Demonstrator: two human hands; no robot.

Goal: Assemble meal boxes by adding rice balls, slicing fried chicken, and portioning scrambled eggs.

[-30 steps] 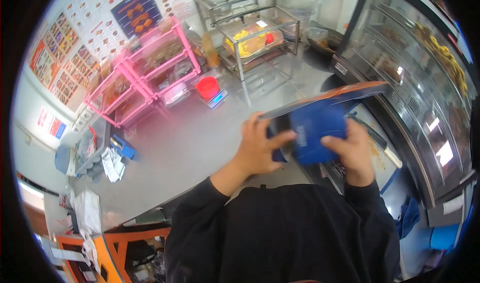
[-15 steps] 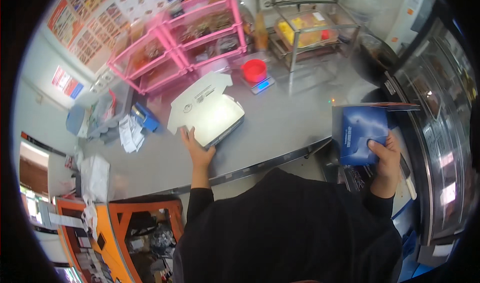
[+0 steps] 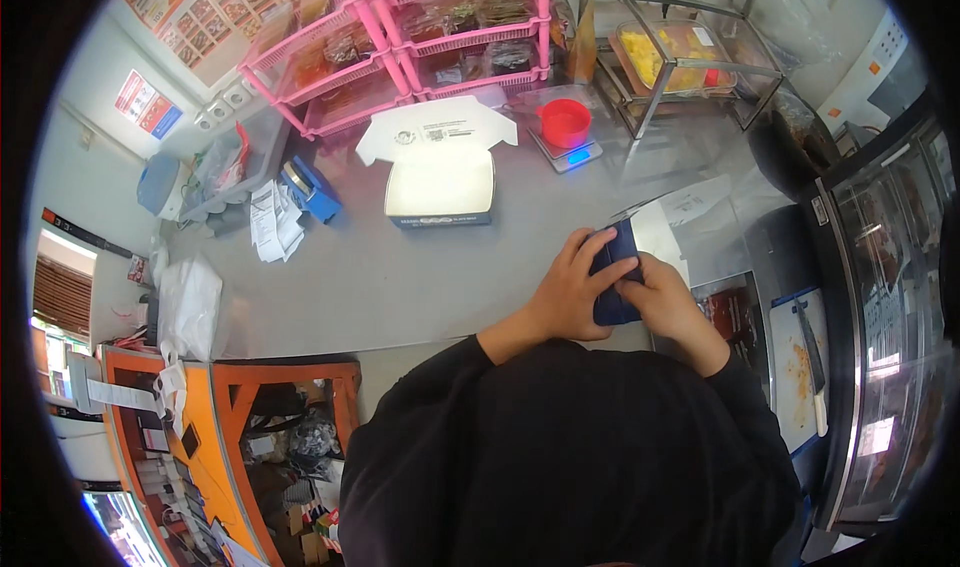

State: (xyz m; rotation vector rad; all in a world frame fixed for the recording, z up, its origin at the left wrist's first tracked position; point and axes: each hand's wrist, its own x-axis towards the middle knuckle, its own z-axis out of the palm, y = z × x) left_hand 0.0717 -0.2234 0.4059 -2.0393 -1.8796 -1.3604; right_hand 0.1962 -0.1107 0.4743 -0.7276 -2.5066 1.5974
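Note:
A blue cardboard food box (image 3: 618,310) with a white inside is in both my hands, over the front edge of the steel table. My left hand (image 3: 580,289) wraps its near left side, fingers on top. My right hand (image 3: 668,302) grips the other side, thumb pressed on the blue wall. The box's white lid flap (image 3: 695,202) spreads out behind, away from me. To the left, another box (image 3: 440,187) stands open on the table, its lid folded back, and no hand touches it.
Behind stand a digital scale (image 3: 575,160) bearing a red bowl (image 3: 565,122), pink stacked racks (image 3: 400,72) and a metal rack (image 3: 655,92). Paper slips (image 3: 273,224) lie beside a blue tape dispenser (image 3: 313,189). At right, a knife (image 3: 811,352) rests on a cutting board (image 3: 790,387).
My left hand has let go of the standing box and joined my right hand. The right-hand box has come left and opened out. The standing box now sits straighter.

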